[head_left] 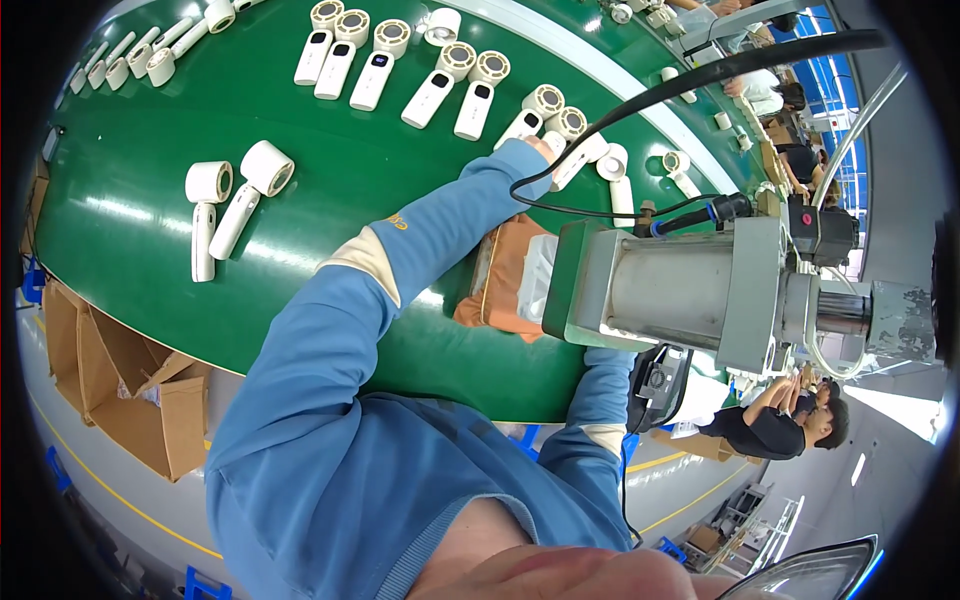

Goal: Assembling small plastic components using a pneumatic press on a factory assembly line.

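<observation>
My left arm reaches across the green table, and my left hand (542,148) is among white handheld fans at the far side. The nearest are a fan with a dark display (520,126) and a fan with a round beige grille (569,122). A sleeve and a black cable hide most of my fingers, so a grip cannot be made out. My right sleeve (606,385) runs up behind a grey press cylinder (668,290), which hides the right hand. Beside the press lies an orange-brown cloth wrap (510,275) around a block.
Two white fans (240,212) lie apart on the green table (130,280). Several more line its far edge. A black cable (690,85) arcs over the right side. Open cardboard boxes (165,430) stand at lower left. A co-worker (765,425) sits at the right.
</observation>
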Motion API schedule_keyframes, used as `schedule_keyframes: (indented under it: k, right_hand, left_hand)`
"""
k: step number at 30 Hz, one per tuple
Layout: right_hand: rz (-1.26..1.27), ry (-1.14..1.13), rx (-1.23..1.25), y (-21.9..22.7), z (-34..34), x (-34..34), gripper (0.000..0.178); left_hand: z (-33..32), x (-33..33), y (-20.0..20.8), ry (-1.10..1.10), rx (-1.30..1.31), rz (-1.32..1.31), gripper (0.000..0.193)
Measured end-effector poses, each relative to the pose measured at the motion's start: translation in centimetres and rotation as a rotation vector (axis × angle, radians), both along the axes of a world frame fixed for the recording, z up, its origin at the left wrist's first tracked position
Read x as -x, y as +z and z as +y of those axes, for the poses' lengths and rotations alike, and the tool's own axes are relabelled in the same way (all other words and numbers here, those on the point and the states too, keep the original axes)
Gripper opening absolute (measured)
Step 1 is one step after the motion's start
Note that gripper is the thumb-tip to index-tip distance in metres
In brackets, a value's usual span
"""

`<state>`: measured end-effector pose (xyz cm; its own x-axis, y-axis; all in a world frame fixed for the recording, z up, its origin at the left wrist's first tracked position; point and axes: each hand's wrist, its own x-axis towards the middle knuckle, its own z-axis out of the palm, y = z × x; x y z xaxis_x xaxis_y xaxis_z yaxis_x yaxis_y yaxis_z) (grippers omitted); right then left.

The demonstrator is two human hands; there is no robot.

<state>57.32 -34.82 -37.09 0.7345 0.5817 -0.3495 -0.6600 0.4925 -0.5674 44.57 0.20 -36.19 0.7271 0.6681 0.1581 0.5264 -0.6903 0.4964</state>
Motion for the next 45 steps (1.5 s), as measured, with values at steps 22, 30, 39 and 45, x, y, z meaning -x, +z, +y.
schedule_keyframes:
  k: [22,30,39,45]
  right_hand:
    - [-0.279,0.274,0.462,10.0,7.8,2.3,0.039]
    - [-0.377,0.370,0.620,11.2,8.8,3.5,0.034]
    - [-0.857,0.671,0.898,9.5,10.3,1.9,0.036]
    - [-1.168,0.880,1.044,8.1,8.8,0.3,0.038]
  left_hand:
    - [2.9,20.2,13.4,-0.007,0.678,-0.909,0.045]
    - [-0.6,29.4,11.4,-0.488,0.462,0.074,0.031]
    - [-2.8,37.2,9.4,-0.279,-0.002,-0.017,0.050]
    - [-3.7,38.8,5.7,-0.107,0.411,-0.403,0.059]
